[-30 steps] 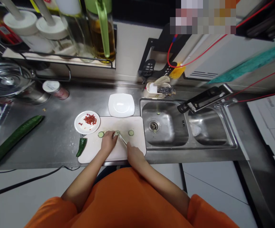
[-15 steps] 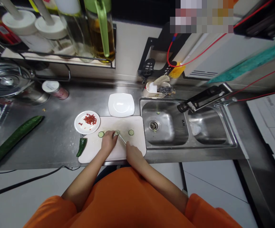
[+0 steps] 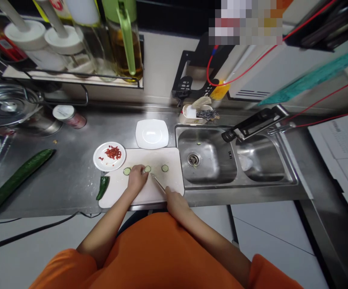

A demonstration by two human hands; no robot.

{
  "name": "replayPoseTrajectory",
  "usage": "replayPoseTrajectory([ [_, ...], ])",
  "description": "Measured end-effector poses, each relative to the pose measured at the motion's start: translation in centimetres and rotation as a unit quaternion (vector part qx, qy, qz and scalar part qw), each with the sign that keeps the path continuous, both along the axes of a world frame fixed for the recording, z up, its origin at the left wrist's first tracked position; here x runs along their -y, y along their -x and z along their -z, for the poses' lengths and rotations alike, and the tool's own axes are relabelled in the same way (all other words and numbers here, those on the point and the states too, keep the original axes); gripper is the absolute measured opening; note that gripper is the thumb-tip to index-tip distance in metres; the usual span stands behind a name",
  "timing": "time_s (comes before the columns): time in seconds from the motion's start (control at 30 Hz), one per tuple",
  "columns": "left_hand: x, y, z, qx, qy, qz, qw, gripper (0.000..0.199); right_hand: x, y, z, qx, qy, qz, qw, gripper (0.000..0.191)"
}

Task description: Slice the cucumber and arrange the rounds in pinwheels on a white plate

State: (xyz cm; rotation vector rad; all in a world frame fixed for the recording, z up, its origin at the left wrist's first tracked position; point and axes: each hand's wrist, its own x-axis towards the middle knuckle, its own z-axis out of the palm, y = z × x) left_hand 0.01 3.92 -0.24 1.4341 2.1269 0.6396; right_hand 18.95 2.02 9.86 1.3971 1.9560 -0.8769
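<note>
On the white cutting board [image 3: 116, 192] lie a left cucumber slice [image 3: 127, 171], a middle cucumber slice [image 3: 147, 169] and a right cucumber slice [image 3: 165, 168], roughly in a row. My left hand [image 3: 137, 179] rests on the board, its closed fingertips at the left edge of the middle slice. Wrapped around the handle of a knife [image 3: 159, 183] is my right hand [image 3: 177, 204], at the board's near right part. The blade points up and left, its tip just short of the middle slice. A green pepper piece [image 3: 102, 188] lies at the board's left edge.
A round plate [image 3: 98, 164] with chopped red bits overlaps the board's corner. Behind the board stands a white square plate [image 3: 151, 134]. The steel sink [image 3: 210, 172] is to the right; a whole cucumber [image 3: 20, 178] and a pot [image 3: 41, 124] are left.
My right hand has drawn the knife back to the right and toward me, off the middle cucumber slice. My left hand stays at that slice.
</note>
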Motion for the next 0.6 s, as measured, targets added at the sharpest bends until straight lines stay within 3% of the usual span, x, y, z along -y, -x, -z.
replayPoseTrajectory([
  [0.17,-0.4,0.0,-0.3,0.003,0.014,0.013,1.0,0.008,-0.1,-0.4,0.1,-0.005,-0.01,-0.006,1.0,0.038],
  [0.5,-0.4,0.5,-1.0,0.043,0.016,0.004,0.999,0.021,-0.3,-0.6,0.3,0.005,-0.004,-0.01,1.0,0.037],
  [0.6,0.4,1.6,-1.7,0.064,0.016,-0.041,0.997,0.024,-0.4,-0.9,0.8,0.003,0.0,0.0,1.0,0.038],
])
